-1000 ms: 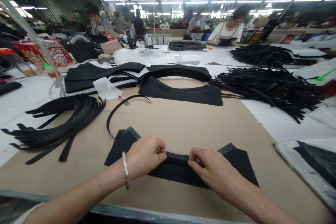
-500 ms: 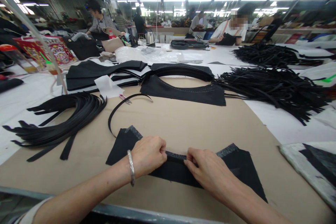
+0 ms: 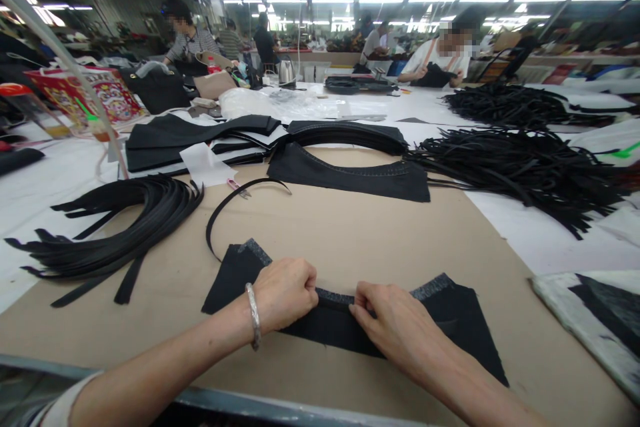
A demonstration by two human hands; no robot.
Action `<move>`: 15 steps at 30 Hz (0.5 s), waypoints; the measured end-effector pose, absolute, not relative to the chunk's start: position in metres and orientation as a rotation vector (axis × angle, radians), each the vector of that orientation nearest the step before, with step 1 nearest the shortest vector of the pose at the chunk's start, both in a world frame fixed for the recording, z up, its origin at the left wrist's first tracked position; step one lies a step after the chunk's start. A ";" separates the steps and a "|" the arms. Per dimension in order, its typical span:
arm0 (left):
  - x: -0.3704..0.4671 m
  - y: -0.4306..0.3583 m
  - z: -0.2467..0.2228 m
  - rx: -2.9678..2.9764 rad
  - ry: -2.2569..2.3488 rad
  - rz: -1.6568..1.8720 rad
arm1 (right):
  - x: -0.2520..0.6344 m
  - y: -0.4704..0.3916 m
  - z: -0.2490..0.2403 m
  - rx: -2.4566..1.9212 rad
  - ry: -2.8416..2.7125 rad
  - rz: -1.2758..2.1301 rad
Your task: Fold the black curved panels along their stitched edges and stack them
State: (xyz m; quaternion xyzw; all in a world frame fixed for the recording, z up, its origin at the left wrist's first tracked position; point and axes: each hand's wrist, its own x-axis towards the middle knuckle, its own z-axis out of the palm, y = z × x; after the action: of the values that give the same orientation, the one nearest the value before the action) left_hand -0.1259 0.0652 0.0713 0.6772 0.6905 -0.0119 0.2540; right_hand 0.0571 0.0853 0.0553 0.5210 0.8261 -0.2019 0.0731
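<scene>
A black fabric panel [image 3: 480, 327] with a curved upper edge and grey speckled borders lies flat before me. Along that curve, a narrow black strip [image 3: 334, 304] runs between my hands; its tail curls out beyond the panel's left side. My left hand [image 3: 286, 293], with a silver bangle at the wrist, is closed in a pinch at the left part of the curve. My right hand [image 3: 395, 320] pinches the strip against the edge a short way to the right. Both sets of fingertips partly hide what they grip.
Left lies a bundle of black strips [image 3: 150, 233]; behind it are stacked black panels [image 3: 200, 140] and small pink-handled snips [image 3: 235, 185]. Stitched curved panels [image 3: 350, 177] lie ahead. Heaps of black strips [image 3: 520, 170] are at right. Co-workers sit beyond the table.
My left wrist and bangle have shifted slightly to the right. Both hands keep their pinch at nearly the same places, and the panel stays put.
</scene>
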 end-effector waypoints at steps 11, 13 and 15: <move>-0.127 0.065 0.066 1.858 1.883 -0.046 | 0.056 0.086 0.054 1.567 2.482 -0.579; -0.126 0.064 0.066 1.857 1.890 -0.054 | 0.055 0.086 0.054 1.561 2.480 -0.561; -0.125 0.064 0.066 1.860 1.896 -0.063 | 0.054 0.085 0.055 1.555 2.481 -0.526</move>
State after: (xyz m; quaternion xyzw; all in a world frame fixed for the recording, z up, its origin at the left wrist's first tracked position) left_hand -0.1251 0.0635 0.0656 0.6796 0.6928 -0.0232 0.2399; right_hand 0.0543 0.0851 0.0549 0.5208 0.8311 -0.1763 0.0833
